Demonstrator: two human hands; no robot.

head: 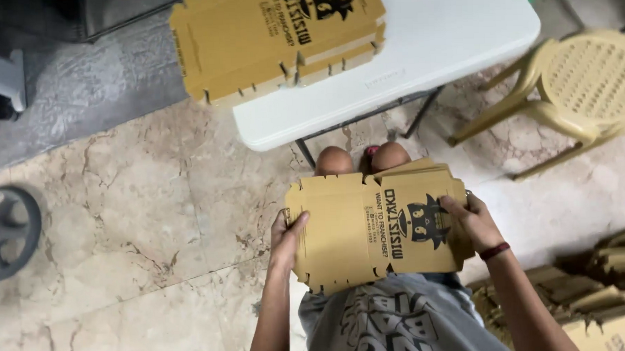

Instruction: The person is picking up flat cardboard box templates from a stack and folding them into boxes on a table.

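The person wears a grey short-sleeved T-shirt with a large black print on the front (394, 325). A thin dark red band (494, 251) goes around the right wrist. Both forearms and both knees are bare.

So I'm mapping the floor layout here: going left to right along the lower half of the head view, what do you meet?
Grey wheel → left hand → flat cardboard box blank → right hand → heap of folded cardboard on the floor.
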